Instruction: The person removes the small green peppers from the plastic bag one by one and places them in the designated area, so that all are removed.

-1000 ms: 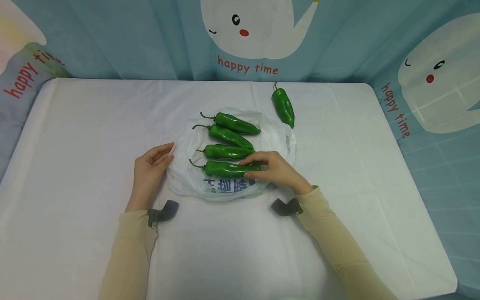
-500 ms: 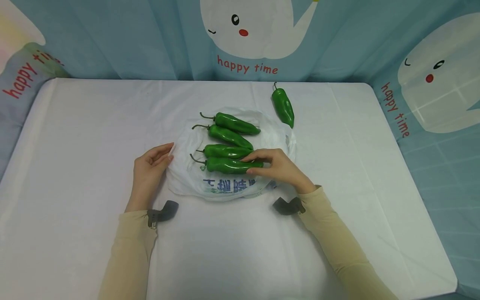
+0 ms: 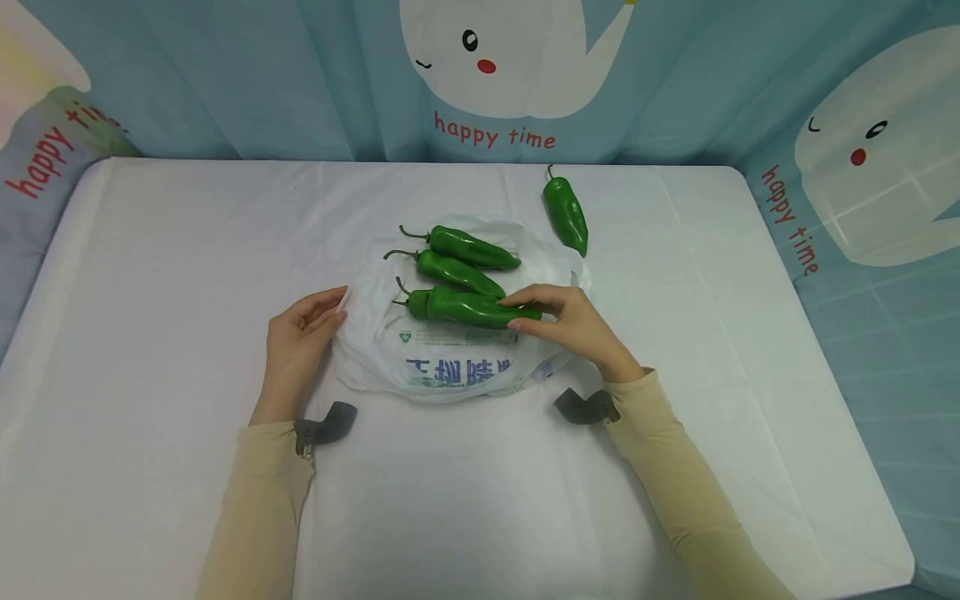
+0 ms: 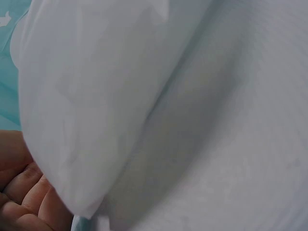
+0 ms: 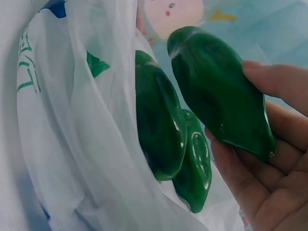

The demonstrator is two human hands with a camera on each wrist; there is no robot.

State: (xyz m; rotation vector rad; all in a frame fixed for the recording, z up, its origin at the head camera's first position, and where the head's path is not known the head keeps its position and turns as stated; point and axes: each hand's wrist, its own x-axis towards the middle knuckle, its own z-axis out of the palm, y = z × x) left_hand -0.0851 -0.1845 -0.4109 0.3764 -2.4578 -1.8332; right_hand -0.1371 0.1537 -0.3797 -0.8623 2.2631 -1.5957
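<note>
My right hand (image 3: 573, 327) pinches a glossy green pepper (image 3: 472, 308) by its tip end, thumb on one side and fingers on the other. The pepper is raised over another one that it mostly covers, whose short stem pokes out at left. Two more green peppers (image 3: 461, 273) lie just beyond on a white plastic bag (image 3: 367, 354) with blue lettering. In the right wrist view, the held pepper (image 5: 216, 91) hangs apart from two peppers (image 5: 161, 115) by the bag. My left hand (image 3: 296, 350) pinches the bag's left edge; in the left wrist view the bag (image 4: 91, 96) hides its fingertips.
One more green pepper (image 3: 566, 215) lies behind the bag at the right, its stem toward the table's back edge. A white cloth (image 3: 165, 275) covers the table. A blue curtain (image 3: 315, 75) with whale prints hangs behind and at both sides.
My right hand has lifted the nearest pepper off the bag and carried it away from me and slightly right, over the neighbouring pepper. The bag's print beneath is uncovered. My left hand stays put.
</note>
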